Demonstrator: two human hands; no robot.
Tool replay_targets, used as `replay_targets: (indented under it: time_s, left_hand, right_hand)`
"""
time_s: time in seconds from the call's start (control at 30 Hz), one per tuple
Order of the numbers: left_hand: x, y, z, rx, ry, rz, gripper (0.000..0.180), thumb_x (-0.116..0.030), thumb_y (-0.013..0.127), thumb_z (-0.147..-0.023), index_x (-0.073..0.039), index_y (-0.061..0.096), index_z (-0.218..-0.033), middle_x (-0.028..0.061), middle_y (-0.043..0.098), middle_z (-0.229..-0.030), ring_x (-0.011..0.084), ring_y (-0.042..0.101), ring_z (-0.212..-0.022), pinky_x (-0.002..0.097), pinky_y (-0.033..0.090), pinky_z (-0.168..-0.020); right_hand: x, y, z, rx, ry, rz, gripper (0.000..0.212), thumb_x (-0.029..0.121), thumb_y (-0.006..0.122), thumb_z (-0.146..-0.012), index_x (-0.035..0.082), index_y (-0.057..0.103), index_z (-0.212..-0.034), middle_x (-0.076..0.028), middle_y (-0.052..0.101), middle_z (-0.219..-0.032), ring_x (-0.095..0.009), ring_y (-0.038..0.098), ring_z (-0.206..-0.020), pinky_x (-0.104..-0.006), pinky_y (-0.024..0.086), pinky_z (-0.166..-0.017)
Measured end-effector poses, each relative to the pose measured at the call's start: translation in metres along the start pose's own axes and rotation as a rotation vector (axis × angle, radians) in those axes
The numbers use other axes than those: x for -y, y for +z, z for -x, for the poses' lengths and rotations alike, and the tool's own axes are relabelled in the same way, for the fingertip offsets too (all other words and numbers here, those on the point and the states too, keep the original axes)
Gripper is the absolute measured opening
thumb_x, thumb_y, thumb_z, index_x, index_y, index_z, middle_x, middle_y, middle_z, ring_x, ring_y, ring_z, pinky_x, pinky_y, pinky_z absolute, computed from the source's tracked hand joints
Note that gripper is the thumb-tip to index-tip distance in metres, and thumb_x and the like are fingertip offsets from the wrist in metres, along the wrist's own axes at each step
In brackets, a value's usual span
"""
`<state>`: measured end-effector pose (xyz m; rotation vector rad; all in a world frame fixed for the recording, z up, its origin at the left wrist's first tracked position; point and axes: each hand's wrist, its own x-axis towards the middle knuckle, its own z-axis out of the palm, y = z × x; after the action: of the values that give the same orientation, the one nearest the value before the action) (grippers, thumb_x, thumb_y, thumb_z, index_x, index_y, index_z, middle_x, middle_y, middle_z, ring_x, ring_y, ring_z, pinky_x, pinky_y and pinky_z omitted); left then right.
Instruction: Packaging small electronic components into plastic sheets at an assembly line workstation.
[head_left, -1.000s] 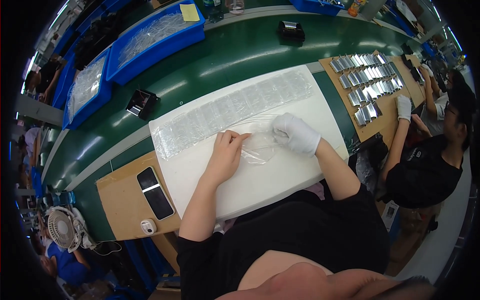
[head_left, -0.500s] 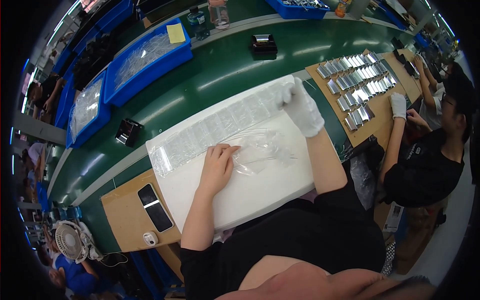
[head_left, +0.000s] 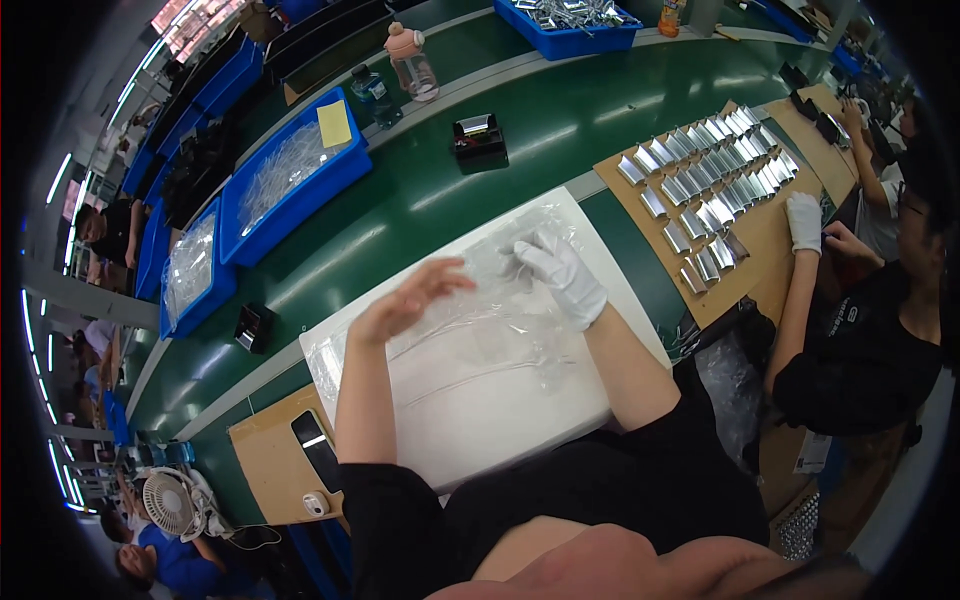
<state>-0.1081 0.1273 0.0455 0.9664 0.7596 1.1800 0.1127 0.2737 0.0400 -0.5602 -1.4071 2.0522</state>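
A white foam-like board (head_left: 470, 420) lies in front of me, with clear plastic bags (head_left: 500, 310) spread across it. My left hand (head_left: 415, 298) is bare and raised over the bags. Its fingers stretch toward the right, slightly blurred and apart, with nothing seen in them. My right hand (head_left: 565, 278) wears a white glove and bends over the far right part of the board. Its fingers are drawn together on the thin film of a clear bag; the exact hold is hard to make out.
Silver metal pieces (head_left: 705, 200) stand in rows on cardboard at the right, by a co-worker's gloved hand (head_left: 803, 222). Blue bins (head_left: 235, 245) of clear plastic parts stand far left. Black boxes (head_left: 478, 140), a phone (head_left: 317, 450) and a bottle (head_left: 412, 65) are also around.
My left hand has lifted off the bags and opened out. My right hand has come nearer and leftward, and the row of bags has been disturbed. The view has shifted slightly.
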Motion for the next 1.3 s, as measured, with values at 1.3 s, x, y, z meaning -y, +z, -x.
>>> replay_targets:
  time_s: [1.3]
  left_hand:
    - [0.034,-0.002,-0.004,-0.414,0.087,0.513,0.029,-0.031,0.045,-0.095,-0.009,0.062,-0.087,0.0007,0.06,-0.077,0.0121,0.053,-0.07,0.0243,0.038,-0.064]
  right_hand:
    - [0.001,0.02,0.021,0.296,0.154,-0.027,0.009,0.007,0.071,-0.094,0.006,0.063,-0.092,-0.004,0.067,-0.078,-0.009,0.057,-0.051,-0.0209,0.046,-0.047]
